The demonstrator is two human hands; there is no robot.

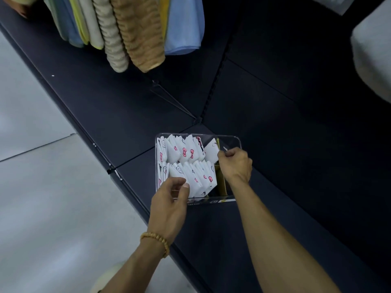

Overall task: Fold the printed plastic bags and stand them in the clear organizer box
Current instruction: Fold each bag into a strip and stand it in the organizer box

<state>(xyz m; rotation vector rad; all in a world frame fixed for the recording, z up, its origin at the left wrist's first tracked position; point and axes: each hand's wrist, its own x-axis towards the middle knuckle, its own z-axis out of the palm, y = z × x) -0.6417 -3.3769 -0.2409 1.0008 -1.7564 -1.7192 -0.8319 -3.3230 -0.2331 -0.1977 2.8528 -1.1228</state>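
A clear organizer box sits on a dark navy shelf, close to the shelf's front edge, and both hands work at it from the near side. Inside it, folded white bags with pink bow prints stand on edge in two rows, one along the far wall and one nearer the person, packed close and leaning against one another. At the right end of the rows a few olive-yellow folded pieces stand upright in the box. The left hand hovers over the box's near left corner with its grip loosely curled, thumb and forefinger drawn towards each other at the edge of the near row; whether they actually pinch a bag cannot be told. A beaded bracelet circles that wrist. The right hand is over the right part of the box, its grip curled tight with thumb and forefinger pinching the top corner of the last white bag at the right end of the far row. Hanging above the shelf, towels and cloths in beige, tan, blue and yellow fill the upper left. A pale grey floor lies to the left of the shelf.
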